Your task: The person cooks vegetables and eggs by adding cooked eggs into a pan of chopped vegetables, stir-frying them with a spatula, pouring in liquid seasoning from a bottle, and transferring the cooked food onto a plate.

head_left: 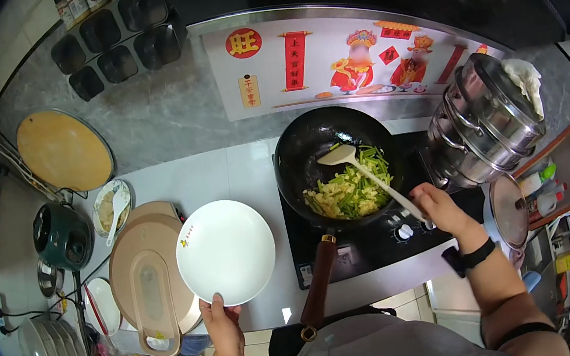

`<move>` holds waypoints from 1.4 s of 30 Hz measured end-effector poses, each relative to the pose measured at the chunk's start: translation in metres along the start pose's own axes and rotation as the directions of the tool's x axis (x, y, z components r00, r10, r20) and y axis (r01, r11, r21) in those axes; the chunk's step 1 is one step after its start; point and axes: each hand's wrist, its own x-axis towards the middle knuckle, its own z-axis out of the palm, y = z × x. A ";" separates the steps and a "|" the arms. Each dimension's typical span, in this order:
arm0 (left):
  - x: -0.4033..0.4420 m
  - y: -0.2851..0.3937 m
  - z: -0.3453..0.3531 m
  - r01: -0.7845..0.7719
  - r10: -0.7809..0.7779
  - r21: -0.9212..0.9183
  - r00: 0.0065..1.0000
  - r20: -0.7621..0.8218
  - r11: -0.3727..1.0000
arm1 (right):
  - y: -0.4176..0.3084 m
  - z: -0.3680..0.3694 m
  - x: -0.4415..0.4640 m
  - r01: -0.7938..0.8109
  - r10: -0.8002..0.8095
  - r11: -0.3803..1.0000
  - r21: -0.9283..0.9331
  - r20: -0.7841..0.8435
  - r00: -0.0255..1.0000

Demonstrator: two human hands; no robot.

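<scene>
A white plate (228, 250) is pinched at its near rim by my left hand (222, 327), its face turned up with nothing on it. My right hand (442, 209) grips the handle of a pale spatula (338, 155). The blade rests over the food in a black wok (295, 148) on the stove. Inside the wok lie cut green stalks mixed with pale yellow pieces that look like scrambled egg (355, 189). The wok's wooden handle (320, 277) points toward my body, and neither hand touches it.
Right of the wok stands a tall steel steamer pot (478, 119), with a glass lid (509, 211) beside it. A beige lid-like board (143, 271), a bowl with a white spoon (111, 211) and a green rice cooker (61, 236) occupy the left counter. Stacked dishes (50, 349) stand near left.
</scene>
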 end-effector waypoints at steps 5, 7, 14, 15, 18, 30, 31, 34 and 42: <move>-0.004 0.000 0.005 0.003 -0.003 0.008 1.000 0.012 1.000 | 0.091 0.067 0.001 -0.261 0.205 0.842 -0.473 -0.168 0.964; -0.006 0.000 0.006 0.002 -0.002 0.005 1.000 0.015 1.000 | 0.102 0.088 -0.008 -0.260 0.253 0.747 -0.612 -0.099 0.962; -0.019 0.001 0.006 -0.024 0.024 0.008 1.000 0.013 1.000 | 0.115 0.101 -0.008 -0.238 0.325 0.713 -0.660 0.010 0.946; -0.019 0.000 0.005 -0.026 0.025 0.014 0.999 0.032 1.000 | 0.114 0.100 -0.009 -0.232 0.314 0.717 -0.658 0.007 0.950; -0.022 -0.002 0.006 -0.011 0.011 0.002 1.000 0.016 1.000 | 0.116 0.102 -0.008 -0.248 0.311 0.716 -0.652 -0.021 0.950; -0.029 -0.009 0.005 -0.012 0.011 0.029 0.999 0.033 0.999 | 0.106 0.055 0.021 -0.380 0.388 0.852 -0.361 -0.054 0.920; -0.032 -0.007 0.007 -0.010 0.009 0.043 1.000 0.019 0.999 | 0.079 0.038 0.016 -0.326 0.267 0.902 -0.282 -0.226 0.937; -0.031 -0.010 0.008 -0.006 0.005 0.037 1.000 0.010 0.999 | -0.013 0.007 -0.007 -0.163 0.087 0.969 -0.186 -0.362 0.928; -0.030 -0.007 0.014 -0.012 0.010 0.025 0.999 0.053 1.000 | -0.046 0.008 0.005 0.220 -0.340 0.784 -0.580 -0.105 0.935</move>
